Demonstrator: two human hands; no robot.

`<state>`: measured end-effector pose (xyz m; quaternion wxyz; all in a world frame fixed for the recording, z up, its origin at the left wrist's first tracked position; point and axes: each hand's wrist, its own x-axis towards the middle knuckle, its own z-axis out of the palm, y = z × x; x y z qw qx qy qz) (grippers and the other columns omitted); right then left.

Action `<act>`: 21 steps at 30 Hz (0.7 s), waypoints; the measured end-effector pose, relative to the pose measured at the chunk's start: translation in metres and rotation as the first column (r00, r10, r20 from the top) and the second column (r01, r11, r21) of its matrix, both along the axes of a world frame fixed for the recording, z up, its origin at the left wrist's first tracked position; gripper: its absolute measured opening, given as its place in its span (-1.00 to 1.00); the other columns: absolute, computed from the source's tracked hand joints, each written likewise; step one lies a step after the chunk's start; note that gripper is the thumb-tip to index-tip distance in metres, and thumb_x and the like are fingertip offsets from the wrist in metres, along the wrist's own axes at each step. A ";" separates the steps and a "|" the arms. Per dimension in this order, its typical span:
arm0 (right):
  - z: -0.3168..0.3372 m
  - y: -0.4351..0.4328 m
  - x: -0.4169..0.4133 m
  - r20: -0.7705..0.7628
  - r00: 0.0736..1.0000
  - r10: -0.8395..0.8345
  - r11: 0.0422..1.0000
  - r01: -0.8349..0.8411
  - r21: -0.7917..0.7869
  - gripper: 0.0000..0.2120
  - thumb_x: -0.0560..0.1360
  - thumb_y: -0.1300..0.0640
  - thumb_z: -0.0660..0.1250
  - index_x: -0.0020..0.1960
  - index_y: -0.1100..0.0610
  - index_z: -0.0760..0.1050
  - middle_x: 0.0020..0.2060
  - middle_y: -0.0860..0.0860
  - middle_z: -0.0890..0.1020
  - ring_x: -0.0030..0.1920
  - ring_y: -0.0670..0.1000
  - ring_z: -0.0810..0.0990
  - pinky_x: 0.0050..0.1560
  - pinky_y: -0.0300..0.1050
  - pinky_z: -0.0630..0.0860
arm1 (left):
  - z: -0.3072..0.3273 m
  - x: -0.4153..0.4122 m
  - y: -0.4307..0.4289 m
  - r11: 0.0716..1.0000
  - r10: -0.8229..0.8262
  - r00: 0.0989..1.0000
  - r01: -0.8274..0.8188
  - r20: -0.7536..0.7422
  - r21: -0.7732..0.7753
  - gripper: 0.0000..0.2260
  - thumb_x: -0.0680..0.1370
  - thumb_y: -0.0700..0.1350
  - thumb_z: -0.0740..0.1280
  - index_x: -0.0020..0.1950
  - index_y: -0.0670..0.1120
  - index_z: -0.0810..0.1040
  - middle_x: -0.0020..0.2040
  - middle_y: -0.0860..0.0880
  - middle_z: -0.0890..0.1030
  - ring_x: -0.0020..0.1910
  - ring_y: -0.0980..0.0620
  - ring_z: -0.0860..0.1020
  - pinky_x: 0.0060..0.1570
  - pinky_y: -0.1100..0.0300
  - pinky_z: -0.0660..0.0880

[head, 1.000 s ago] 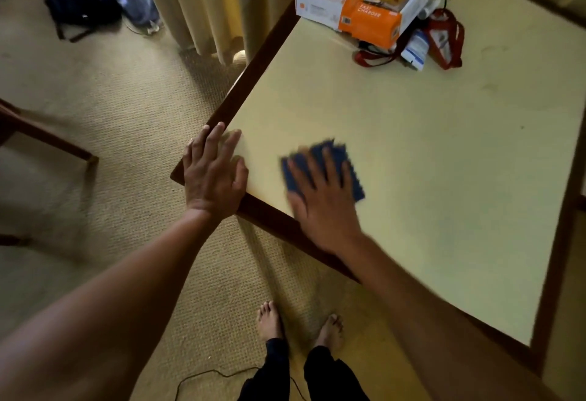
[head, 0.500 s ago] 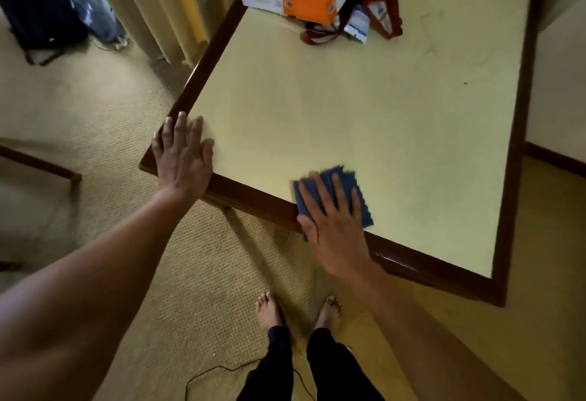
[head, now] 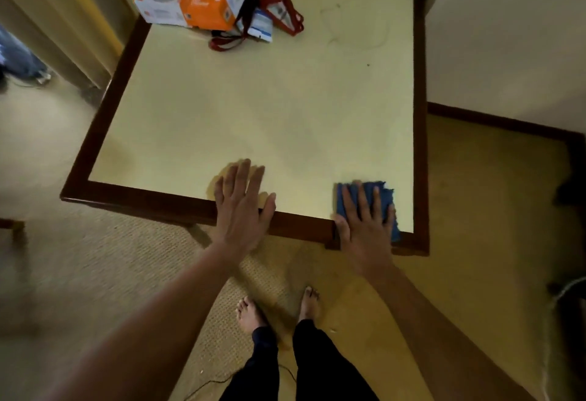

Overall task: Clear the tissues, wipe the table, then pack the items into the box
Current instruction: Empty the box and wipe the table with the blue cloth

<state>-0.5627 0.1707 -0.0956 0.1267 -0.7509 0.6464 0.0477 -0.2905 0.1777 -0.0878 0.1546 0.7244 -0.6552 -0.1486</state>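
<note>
The blue cloth lies flat at the table's near right corner, pinned under the right hand, whose fingers are straight and spread and press down on it, curled round nothing. The fingers point away from the person toward the far side of the table. The cloth's edges sit roughly square to the near rim, and its ragged far edge shows beyond the fingertips. Its near right corner laps onto the dark wood frame. The hand covers most of it, so I cannot tell which way its long axis runs. The left hand rests palm-down across the near rim about midway along it, fingers straight and close together, holding nothing. Its fingertips are on the pale top and the heel of the hand is over the wood. The two hands are well apart. Beyond them the pale top stretches open to the far side. The right rim is just beside the cloth, and past it are carpet and a white wall. At the far left corner are two orange-and-white boxes, touching each other. A red strap and a blue-and-white packet lie just beside them. A curtain hangs left of the table, and bare feet stand on the carpet below the near rim.
</note>
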 end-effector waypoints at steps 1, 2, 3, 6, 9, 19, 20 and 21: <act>0.002 0.024 -0.011 0.016 0.999 0.045 0.999 -0.045 -0.008 -0.42 0.70 -0.23 -0.14 0.67 -0.12 -0.15 0.67 -0.05 -0.12 0.65 0.13 -0.21 0.58 0.34 -0.15 | -0.001 -0.011 -0.006 1.000 -0.015 1.000 0.015 0.002 -0.008 -0.46 0.64 0.16 0.15 0.54 -0.09 0.39 0.58 -0.19 0.32 0.57 -0.25 0.23 0.51 -0.25 0.13; 0.004 0.039 -0.030 0.044 0.998 0.040 0.999 -0.040 -0.005 -0.42 0.70 -0.22 -0.12 0.68 -0.12 -0.11 0.67 -0.07 -0.09 0.66 0.12 -0.19 0.59 0.35 -0.12 | 0.000 -0.020 -0.012 1.000 -0.029 1.000 0.029 0.001 0.000 -0.46 0.64 0.17 0.14 0.54 -0.09 0.40 0.58 -0.19 0.32 0.57 -0.25 0.23 0.51 -0.26 0.13; 0.004 0.044 -0.056 0.064 0.998 -0.008 1.000 0.008 0.006 -0.43 0.70 -0.22 -0.11 0.67 -0.13 -0.08 0.67 -0.08 -0.07 0.66 0.11 -0.18 0.58 0.36 -0.07 | -0.001 -0.032 -0.018 0.999 -0.047 0.999 0.047 0.012 0.002 -0.46 0.64 0.17 0.14 0.54 -0.09 0.40 0.58 -0.19 0.32 0.57 -0.25 0.23 0.52 -0.26 0.13; 0.004 0.019 -0.106 0.161 0.975 -0.152 0.988 0.145 0.053 -0.44 0.70 -0.24 -0.14 0.67 -0.16 -0.06 0.67 -0.04 -0.09 0.66 0.15 -0.14 0.54 0.36 0.12 | -0.006 -0.055 -0.029 0.999 -0.042 0.997 0.041 0.060 0.016 -0.45 0.64 0.16 0.12 0.54 -0.10 0.40 0.59 -0.20 0.31 0.58 -0.25 0.24 0.52 -0.26 0.14; 0.004 -0.040 -0.109 0.290 0.925 -0.245 0.969 0.240 0.056 -0.40 0.68 -0.28 -0.11 0.67 -0.15 -0.08 0.66 0.05 -0.14 0.63 0.23 0.01 0.52 0.31 0.24 | -0.014 -0.065 -0.032 0.999 -0.031 0.990 0.029 0.136 0.013 -0.46 0.68 0.17 0.08 0.56 -0.10 0.38 0.60 -0.18 0.30 0.60 -0.23 0.19 0.54 -0.23 0.11; 0.003 -0.281 -0.103 0.183 0.971 -0.154 0.988 0.152 0.023 -0.42 0.68 -0.19 0.01 0.63 -0.01 0.05 0.66 0.09 -0.09 0.63 0.31 -0.10 0.53 0.41 0.13 | -0.018 -0.079 -0.038 0.999 0.034 0.984 -0.039 0.175 0.027 -0.46 0.65 0.14 0.13 0.59 -0.07 0.31 0.63 -0.15 0.25 0.64 -0.16 0.13 0.57 -0.23 0.09; 0.001 -0.299 -0.102 0.173 0.977 -0.121 0.993 0.118 0.028 -0.45 0.69 -0.17 -0.03 0.61 0.02 0.09 0.66 0.12 -0.11 0.61 0.37 -0.14 0.48 0.48 0.16 | -0.019 -0.078 -0.037 0.999 0.031 0.984 -0.035 0.177 0.016 -0.45 0.64 0.14 0.14 0.59 -0.07 0.31 0.62 -0.15 0.25 0.64 -0.16 0.13 0.56 -0.23 0.10; 0.000 -0.313 -0.101 0.133 0.986 -0.095 0.995 0.092 0.029 -0.44 0.68 -0.19 -0.09 0.62 0.01 0.07 0.65 0.15 -0.12 0.60 0.41 -0.14 0.46 0.50 0.15 | -0.019 -0.079 -0.037 0.999 0.034 0.984 -0.035 0.177 0.004 -0.45 0.64 0.13 0.14 0.59 -0.07 0.32 0.62 -0.14 0.26 0.64 -0.16 0.13 0.56 -0.22 0.11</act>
